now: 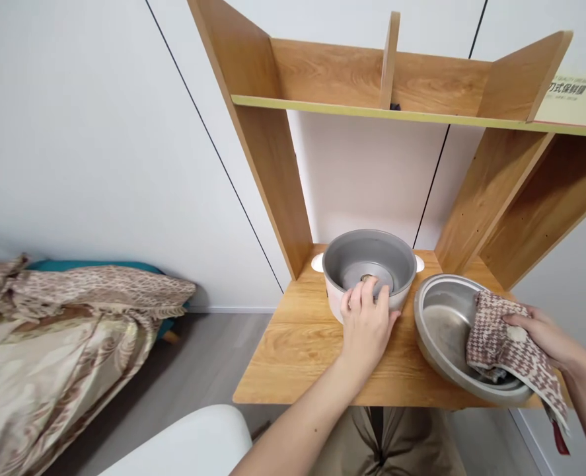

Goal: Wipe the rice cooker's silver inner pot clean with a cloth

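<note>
Nearest the camera, the bare left forearm leads to the left hand, its fingers bent over the near rim of a two-handled pot (whether gripping, one cannot tell) on a wooden desk. Just beside the pot, the right hand clutches a houndstooth cloth hanging partly inside a metal basin. Above runs a divided shelf.

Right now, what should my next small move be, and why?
Probably lift the brown-and-white checked cloth from the round silver metal basin with your right hand, which grips it; part lies inside, part hangs over the rim. Your left hand is on the round, grey-lined pot.
</note>
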Action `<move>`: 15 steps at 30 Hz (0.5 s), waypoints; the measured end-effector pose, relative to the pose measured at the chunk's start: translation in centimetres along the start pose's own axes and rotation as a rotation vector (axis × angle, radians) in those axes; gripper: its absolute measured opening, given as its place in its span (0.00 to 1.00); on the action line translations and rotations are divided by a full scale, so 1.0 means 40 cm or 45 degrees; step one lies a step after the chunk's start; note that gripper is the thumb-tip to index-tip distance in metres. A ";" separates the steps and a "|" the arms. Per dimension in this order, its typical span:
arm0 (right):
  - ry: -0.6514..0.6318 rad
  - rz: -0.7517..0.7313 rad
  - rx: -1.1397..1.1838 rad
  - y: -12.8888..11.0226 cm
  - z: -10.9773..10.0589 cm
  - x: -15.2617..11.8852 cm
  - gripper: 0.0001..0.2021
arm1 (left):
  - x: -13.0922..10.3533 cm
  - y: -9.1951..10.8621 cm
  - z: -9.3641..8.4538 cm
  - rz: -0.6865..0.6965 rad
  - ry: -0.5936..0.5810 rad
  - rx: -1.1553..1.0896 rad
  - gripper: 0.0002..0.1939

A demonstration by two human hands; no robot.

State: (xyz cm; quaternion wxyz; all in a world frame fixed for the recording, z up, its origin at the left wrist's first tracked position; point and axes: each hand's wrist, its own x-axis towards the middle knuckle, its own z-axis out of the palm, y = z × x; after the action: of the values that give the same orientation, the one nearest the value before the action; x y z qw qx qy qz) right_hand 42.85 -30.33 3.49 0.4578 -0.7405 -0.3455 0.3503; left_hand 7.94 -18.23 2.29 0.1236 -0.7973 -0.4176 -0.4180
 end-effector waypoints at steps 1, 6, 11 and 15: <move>-0.032 0.010 0.008 0.003 0.007 0.007 0.13 | 0.003 -0.008 0.006 0.010 -0.024 0.014 0.17; -0.086 0.031 0.022 0.021 0.022 0.028 0.14 | 0.017 -0.032 0.025 -0.004 -0.087 -0.070 0.12; -0.077 0.030 0.013 0.029 0.038 0.036 0.15 | 0.049 -0.092 0.052 -0.016 -0.138 -0.095 0.16; -0.080 0.013 -0.009 0.014 0.066 0.038 0.12 | 0.095 -0.158 0.086 -0.012 -0.162 -0.080 0.18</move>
State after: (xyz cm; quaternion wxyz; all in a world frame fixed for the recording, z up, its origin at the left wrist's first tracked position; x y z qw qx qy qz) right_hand 41.54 -28.11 1.79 0.4423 -0.7325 -0.3573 0.3745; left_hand 6.17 -10.31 2.14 0.0696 -0.8238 -0.4151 -0.3798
